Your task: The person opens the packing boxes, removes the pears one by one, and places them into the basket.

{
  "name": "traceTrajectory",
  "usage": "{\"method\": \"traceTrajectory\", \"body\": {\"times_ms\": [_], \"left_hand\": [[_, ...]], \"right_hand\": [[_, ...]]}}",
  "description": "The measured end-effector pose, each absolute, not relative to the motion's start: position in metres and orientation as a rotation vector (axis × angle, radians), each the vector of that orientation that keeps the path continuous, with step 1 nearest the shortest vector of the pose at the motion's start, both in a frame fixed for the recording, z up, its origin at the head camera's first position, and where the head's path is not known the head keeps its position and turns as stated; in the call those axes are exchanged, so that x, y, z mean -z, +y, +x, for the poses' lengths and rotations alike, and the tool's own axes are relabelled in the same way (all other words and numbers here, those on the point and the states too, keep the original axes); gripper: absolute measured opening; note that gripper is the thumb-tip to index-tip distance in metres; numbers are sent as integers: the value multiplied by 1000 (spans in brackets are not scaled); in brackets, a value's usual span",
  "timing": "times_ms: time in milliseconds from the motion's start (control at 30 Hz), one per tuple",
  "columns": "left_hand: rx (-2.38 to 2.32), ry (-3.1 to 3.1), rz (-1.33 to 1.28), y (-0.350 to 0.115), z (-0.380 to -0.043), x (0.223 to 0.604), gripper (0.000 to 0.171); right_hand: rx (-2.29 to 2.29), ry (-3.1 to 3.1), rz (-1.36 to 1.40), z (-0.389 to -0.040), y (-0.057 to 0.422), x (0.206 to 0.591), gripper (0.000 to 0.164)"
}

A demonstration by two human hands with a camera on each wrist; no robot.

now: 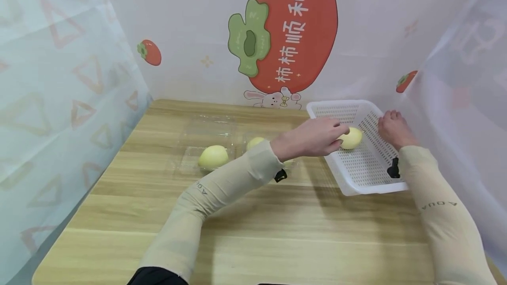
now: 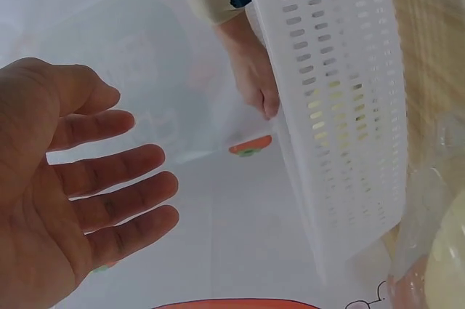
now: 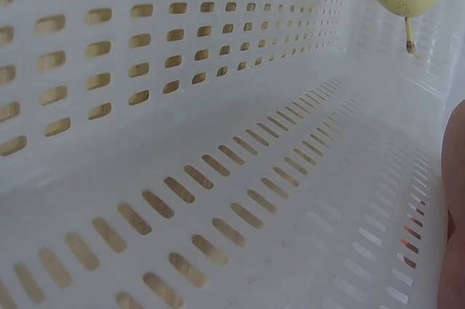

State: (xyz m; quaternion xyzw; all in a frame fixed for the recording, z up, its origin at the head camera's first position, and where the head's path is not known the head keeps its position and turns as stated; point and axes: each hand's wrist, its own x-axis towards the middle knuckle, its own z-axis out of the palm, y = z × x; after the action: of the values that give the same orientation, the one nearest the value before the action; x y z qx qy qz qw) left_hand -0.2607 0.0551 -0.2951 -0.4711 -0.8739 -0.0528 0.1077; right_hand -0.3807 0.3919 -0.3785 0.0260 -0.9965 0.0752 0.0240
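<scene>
A yellow-green pear lies in a white perforated plastic basket, its stem showing in the right wrist view. My left hand reaches across over the basket's left side, fingertips overlapping the pear in the head view. From the left wrist, that hand shows loosely extended fingers with nothing in the palm. On the basket's right side, my right hand grips the rim, fingers bent over it. Only a sliver of this hand shows at the edge of the right wrist view.
Left of the basket, a clear plastic clamshell box stands with its lid up and a pear inside. Another pear sits beside it in clear plastic, partly hidden behind my left sleeve. Printed cloth walls border the wooden table.
</scene>
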Motion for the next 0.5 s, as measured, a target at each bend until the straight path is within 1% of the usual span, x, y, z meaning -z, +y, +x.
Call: {"method": "traceTrajectory", "body": {"times_ms": [167,400,500], "left_hand": [[147,-2585,-1362,42,-255,302,32],[80,-2580,-1343,20,-250,308,34],[72,-2572,-1332,7,-246,308,34]], "right_hand": [[-200,-3075,74,-380,389,380,63],[-193,-3070,70,-380,388,380,64],[-131,-3048,98,-379,388,382,61]]}}
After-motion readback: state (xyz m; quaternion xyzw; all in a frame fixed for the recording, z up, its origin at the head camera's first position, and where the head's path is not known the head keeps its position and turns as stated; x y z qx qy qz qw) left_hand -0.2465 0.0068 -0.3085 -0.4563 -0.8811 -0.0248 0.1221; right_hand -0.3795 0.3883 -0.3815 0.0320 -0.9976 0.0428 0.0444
